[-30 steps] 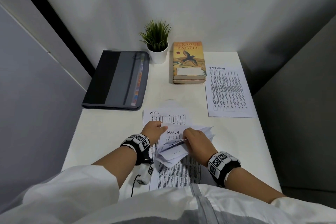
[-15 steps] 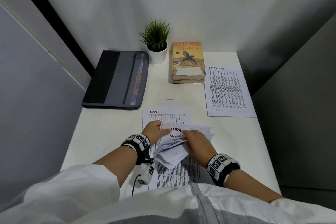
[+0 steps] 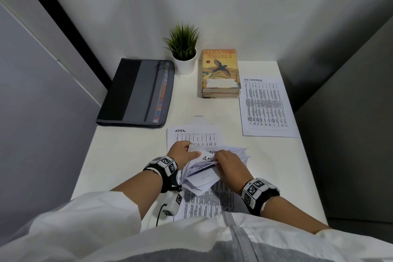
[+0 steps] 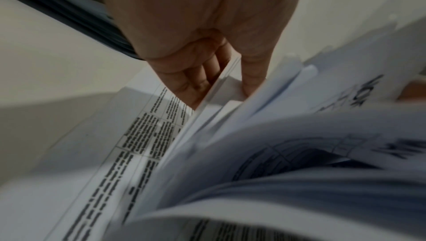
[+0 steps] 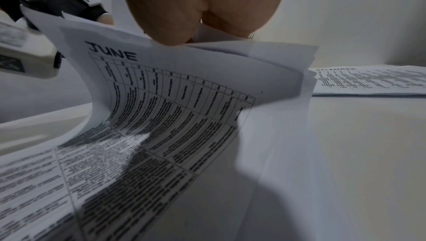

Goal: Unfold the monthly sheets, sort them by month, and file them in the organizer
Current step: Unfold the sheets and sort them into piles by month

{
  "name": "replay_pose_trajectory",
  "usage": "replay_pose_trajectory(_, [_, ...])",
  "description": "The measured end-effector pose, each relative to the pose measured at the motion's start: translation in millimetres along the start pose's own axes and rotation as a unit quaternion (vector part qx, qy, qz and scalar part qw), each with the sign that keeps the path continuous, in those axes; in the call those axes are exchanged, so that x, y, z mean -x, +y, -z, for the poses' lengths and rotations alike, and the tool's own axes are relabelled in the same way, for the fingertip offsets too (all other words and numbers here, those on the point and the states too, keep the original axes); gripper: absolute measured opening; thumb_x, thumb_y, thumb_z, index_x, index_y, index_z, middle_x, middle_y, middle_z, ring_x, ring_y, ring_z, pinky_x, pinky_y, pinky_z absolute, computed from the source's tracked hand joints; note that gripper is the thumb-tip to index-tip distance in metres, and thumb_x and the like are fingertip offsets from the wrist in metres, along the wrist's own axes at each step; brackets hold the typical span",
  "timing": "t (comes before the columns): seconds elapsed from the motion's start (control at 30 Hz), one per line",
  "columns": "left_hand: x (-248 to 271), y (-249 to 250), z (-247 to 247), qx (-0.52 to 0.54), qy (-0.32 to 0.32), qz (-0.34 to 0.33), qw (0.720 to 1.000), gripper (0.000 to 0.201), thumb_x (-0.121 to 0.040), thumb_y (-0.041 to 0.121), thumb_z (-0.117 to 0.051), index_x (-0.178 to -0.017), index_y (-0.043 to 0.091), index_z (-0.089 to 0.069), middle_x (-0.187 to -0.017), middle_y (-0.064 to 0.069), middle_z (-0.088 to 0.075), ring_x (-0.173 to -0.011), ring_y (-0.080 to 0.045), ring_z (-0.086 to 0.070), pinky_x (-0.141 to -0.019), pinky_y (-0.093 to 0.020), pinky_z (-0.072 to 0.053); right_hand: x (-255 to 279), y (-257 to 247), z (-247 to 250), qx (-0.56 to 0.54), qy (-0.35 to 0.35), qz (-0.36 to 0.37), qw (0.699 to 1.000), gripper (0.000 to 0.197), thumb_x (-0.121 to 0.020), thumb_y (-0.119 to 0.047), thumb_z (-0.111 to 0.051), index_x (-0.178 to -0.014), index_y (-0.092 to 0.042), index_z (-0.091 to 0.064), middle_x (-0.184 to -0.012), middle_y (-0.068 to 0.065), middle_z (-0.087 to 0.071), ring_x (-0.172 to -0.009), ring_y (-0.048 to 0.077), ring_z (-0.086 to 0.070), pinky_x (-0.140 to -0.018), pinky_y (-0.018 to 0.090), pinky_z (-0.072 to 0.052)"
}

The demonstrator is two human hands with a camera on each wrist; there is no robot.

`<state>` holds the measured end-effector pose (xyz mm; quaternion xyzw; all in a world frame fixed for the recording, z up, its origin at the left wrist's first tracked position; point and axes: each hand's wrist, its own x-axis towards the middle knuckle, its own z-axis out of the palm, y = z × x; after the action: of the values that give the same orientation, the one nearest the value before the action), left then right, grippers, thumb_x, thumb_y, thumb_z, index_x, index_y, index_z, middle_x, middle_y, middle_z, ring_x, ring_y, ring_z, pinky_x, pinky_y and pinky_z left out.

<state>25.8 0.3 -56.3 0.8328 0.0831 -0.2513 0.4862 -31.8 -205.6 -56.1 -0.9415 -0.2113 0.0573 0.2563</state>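
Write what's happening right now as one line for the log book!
step: leafing folded sheets | left hand: holds stack edge | right hand: lifts sheets | December sheet: flat, apart | organizer: closed

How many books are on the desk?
2, as far as shows: the book with the bird cover lies on top, and a second book sits right under it, beside the potted plant.

The right hand [image 5: 202, 6] fills the top of the view, its fingers curled down onto the upper edges of a fanned stack of sheets [image 5: 265, 59]. The nearest page, headed JUNE [image 5: 161, 99], curves down to the table [image 5: 368, 144]. A flat DECEMBER sheet [image 5: 368, 79] lies well apart at far right.
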Motion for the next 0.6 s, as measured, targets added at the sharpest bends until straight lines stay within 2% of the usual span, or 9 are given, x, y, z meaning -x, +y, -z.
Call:
replay_pose_trajectory(0.07, [-0.5, 1.4, 1.5, -0.018, 0.003, -0.001, 1.0, 0.026, -0.086, 0.024, -0.069, -0.073, 0.005, -0.058, -0.07, -0.011, -0.062, -0.064, -0.022, -0.057, -0.062, -0.029, -0.045, 1.0, 1.1, -1.0, 0.002, 0.006, -0.003, 1.0, 0.008, -0.09, -0.014, -0.056, -0.097, -0.011, -0.055, -0.101, 0.005, -0.059, -0.095, 0.026, -0.047, -0.077, 0.038, -0.043])
replay_pose_trajectory(0.1, [-1.1, 2.0, 2.6, -0.037, 0.009, 0.0, 0.999, 0.035, -0.09, 0.026, -0.064, -0.064, 0.009, -0.047, -0.06, -0.007, -0.048, -0.056, -0.018, -0.046, -0.053, -0.026, -0.035, 1.6, 1.8, -1.2, 0.003, 0.008, -0.005, 1.0, 0.008, -0.09, -0.015, -0.056, -0.097, -0.011, -0.055, -0.102, 0.004, -0.059, -0.098, 0.024, -0.046, -0.079, 0.037, -0.044])
replay_pose_trajectory(0.17, [-1.7, 4.8, 4.5, -0.073, 0.022, 0.006, 0.997, 0.044, -0.094, 0.026, -0.057, -0.06, 0.017, -0.031, -0.057, -0.001, -0.03, -0.051, -0.015, -0.029, -0.048, -0.026, -0.021, 1.6, 2.8, -0.9, 0.002, 0.005, -0.008, 1.0, 0.007, -0.09, -0.016, -0.056, -0.096, -0.012, -0.055, -0.099, 0.005, -0.059, -0.096, 0.024, -0.048, -0.077, 0.036, -0.043])
replay_pose_trajectory(0.23, [-2.2, 6.1, 5.3, -0.082, 0.023, 0.007, 0.996, 0.046, -0.094, 0.025, -0.056, -0.06, 0.017, -0.027, -0.058, 0.0, -0.027, -0.051, -0.014, -0.026, -0.047, -0.027, -0.02, 1.3, 2.3, 0.1, -0.005, 0.006, -0.01, 1.0, 0.006, -0.089, -0.015, -0.056, -0.094, -0.012, -0.054, -0.093, 0.005, -0.058, -0.085, 0.027, -0.052, -0.071, 0.036, -0.042])
replay_pose_trajectory(0.3, [-3.6, 4.8, 5.1, -0.073, 0.021, 0.008, 0.997, 0.045, -0.093, 0.024, -0.06, -0.059, 0.016, -0.031, -0.057, 0.0, -0.029, -0.051, -0.014, -0.028, -0.047, -0.025, -0.021, 1.0, 0.9, 0.6, -0.006, 0.009, -0.003, 1.0, 0.007, -0.087, -0.012, -0.058, -0.094, -0.01, -0.054, -0.096, 0.007, -0.058, -0.082, 0.029, -0.054, -0.07, 0.036, -0.043])
replay_pose_trajectory(0.33, [-4.5, 3.1, 4.4, -0.066, 0.018, 0.006, 0.998, 0.04, -0.091, 0.025, -0.062, -0.06, 0.014, -0.038, -0.058, 0.0, -0.035, -0.052, -0.014, -0.032, -0.048, -0.024, -0.025, 0.8, 0.6, 0.3, -0.005, 0.014, 0.003, 1.0, 0.009, -0.086, -0.01, -0.06, -0.094, -0.009, -0.055, -0.104, 0.009, -0.059, -0.084, 0.03, -0.056, -0.072, 0.037, -0.046])
replay_pose_trajectory(0.43, [-3.6, 0.5, 1.3, -0.023, 0.003, -0.001, 1.0, 0.02, -0.086, 0.024, -0.07, -0.084, 0.005, -0.065, -0.078, -0.006, -0.066, -0.069, -0.018, -0.06, -0.065, -0.027, -0.047, 1.3, 0.3, -0.8, 0.001, 0.03, 0.007, 1.0, 0.012, -0.086, -0.009, -0.062, -0.097, -0.006, -0.058, -0.125, 0.015, -0.056, -0.098, 0.029, -0.059, -0.085, 0.038, -0.05])
replay_pose_trajectory(0.53, [-1.8, -0.2, -1.5, 0.014, 0.001, 0.004, 1.0, 0.022, -0.082, 0.022, -0.075, -0.095, 0.005, -0.068, -0.09, -0.008, -0.072, -0.082, -0.02, -0.068, -0.078, -0.034, -0.054, 1.8, 0.4, -0.7, 0.005, 0.012, 0.005, 1.0, 0.011, -0.088, -0.012, -0.059, -0.097, -0.008, -0.058, -0.109, 0.012, -0.061, -0.093, 0.032, -0.056, -0.08, 0.04, -0.046])
replay_pose_trajectory(0.6, [-0.7, 1.8, -0.9, 0.006, 0.003, 0.003, 1.0, 0.023, -0.084, 0.023, -0.072, -0.086, 0.002, -0.064, -0.075, -0.005, -0.066, -0.068, -0.019, -0.061, -0.067, -0.032, -0.049, 2.2, -0.3, 0.0, 0.005, 0.002, 0.0, 1.0, 0.009, -0.089, -0.013, -0.056, -0.097, -0.01, -0.056, -0.098, 0.007, -0.06, -0.09, 0.03, -0.052, -0.075, 0.037, -0.041])
